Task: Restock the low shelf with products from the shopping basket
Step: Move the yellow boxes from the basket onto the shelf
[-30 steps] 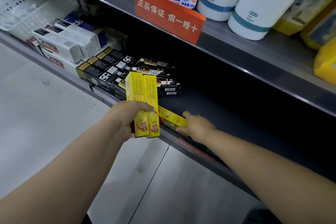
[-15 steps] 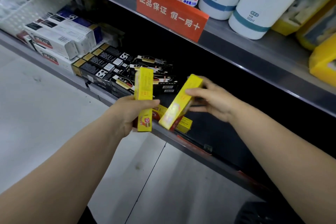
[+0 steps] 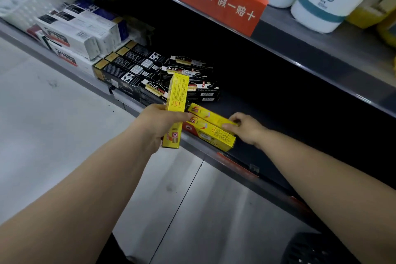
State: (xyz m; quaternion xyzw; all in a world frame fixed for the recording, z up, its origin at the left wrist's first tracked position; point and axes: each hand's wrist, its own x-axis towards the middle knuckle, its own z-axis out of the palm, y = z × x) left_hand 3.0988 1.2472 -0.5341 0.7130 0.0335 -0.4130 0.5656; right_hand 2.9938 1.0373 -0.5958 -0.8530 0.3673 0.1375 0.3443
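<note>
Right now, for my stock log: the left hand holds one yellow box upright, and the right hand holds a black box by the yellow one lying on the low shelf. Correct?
No: the head view shows the right hand holding a second yellow box, not a black one, by the lying yellow box on the low shelf. Rest stands.

Tall yellow box [image 3: 176, 97] stands upright w/ red print, gripped by left hand [image 3: 158, 123]. 2 more lie flat at front edge of low shelf [image 3: 278, 126]: top box [image 3: 211, 116] on bottom box [image 3: 214, 135], right hand [image 3: 246, 127] gripping top's end.
</note>
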